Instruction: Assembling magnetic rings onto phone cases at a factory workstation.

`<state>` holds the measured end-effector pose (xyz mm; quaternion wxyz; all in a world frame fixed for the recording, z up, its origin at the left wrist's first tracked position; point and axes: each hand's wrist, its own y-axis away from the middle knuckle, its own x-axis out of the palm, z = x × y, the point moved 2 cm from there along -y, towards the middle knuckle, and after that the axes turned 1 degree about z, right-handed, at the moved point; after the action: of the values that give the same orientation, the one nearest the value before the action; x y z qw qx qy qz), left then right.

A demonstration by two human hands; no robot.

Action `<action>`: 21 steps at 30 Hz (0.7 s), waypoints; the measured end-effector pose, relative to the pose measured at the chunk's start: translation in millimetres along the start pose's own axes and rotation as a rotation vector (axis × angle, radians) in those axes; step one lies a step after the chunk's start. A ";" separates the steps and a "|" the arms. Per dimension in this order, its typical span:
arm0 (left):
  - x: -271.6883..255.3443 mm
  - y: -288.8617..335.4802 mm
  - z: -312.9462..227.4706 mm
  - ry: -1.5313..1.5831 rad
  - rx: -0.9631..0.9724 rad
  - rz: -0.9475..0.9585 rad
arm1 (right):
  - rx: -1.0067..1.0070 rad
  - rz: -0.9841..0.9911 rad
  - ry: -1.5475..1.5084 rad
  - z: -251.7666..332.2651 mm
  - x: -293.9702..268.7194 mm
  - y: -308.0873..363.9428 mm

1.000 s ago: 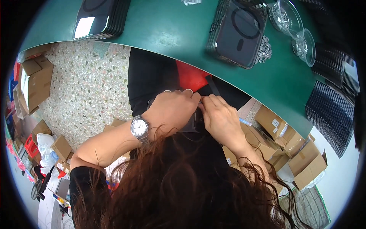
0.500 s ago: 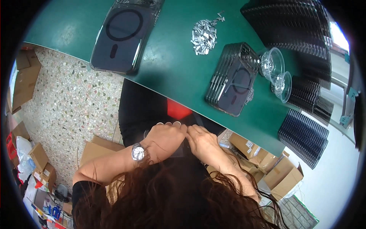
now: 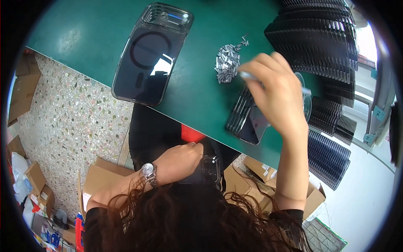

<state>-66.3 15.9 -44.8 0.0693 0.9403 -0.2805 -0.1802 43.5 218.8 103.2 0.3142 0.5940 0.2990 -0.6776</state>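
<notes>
One dark see-through phone case at the worker's lap. Left hand, at its 9 o'clock, looks closed on it, fingertips hidden. Right hand, 1 o'clock from the case, grasps a pen-like tool, tip near the metal-bit pile at 12. Smaller case stack at that hand's 7, partly covered; bigger case stack at 11 on the green table.

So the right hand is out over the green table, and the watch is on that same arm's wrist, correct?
Not quite: the head view shows the watch on the wrist of the left hand. The right hand is indeed out over the green table.
</notes>
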 end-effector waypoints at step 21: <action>-3.5 8.6 -14.6 -0.090 -0.028 0.013 | 0.048 0.020 -0.224 -12.1 -22.7 34.0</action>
<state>-67.8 11.1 -28.2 0.0707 0.9283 -0.2867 -0.2259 79.7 208.6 123.3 0.3381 0.5249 0.2396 -0.7435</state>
